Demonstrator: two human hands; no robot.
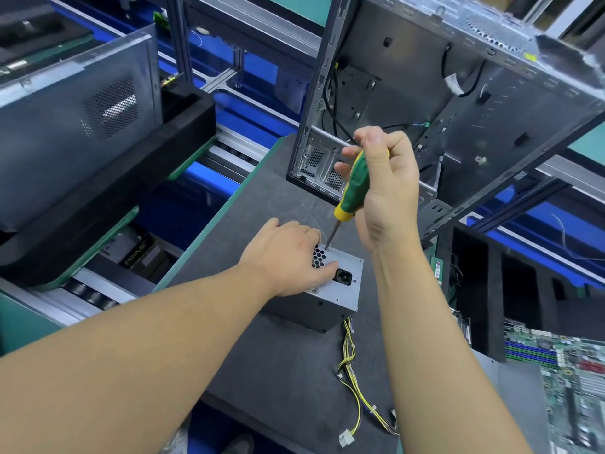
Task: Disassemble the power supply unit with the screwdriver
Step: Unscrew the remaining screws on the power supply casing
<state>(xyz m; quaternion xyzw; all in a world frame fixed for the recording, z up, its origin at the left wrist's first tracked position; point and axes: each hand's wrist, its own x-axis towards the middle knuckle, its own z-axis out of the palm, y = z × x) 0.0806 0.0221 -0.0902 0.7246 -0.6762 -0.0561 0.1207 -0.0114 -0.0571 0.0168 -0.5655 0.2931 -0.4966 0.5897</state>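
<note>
The power supply unit (330, 291) stands on the grey desk (262, 204), socket face up. The left hand (281, 257) presses flat on its top, fingers (304, 232) relaxed and spread over the honeycomb grille. Above the unit, the right hand (386, 188) has its fingers wrapped tight round the green-and-yellow screwdriver (355, 185), whose tip touches the unit's far top edge. Yellow and black cables (352, 371) trail from the unit's near side. Behind the unit stands an open computer case (425, 109).

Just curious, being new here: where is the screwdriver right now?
Mid-frame in the head view: the right hand grips the screwdriver, its tip on the power supply unit beside the left hand.
</note>
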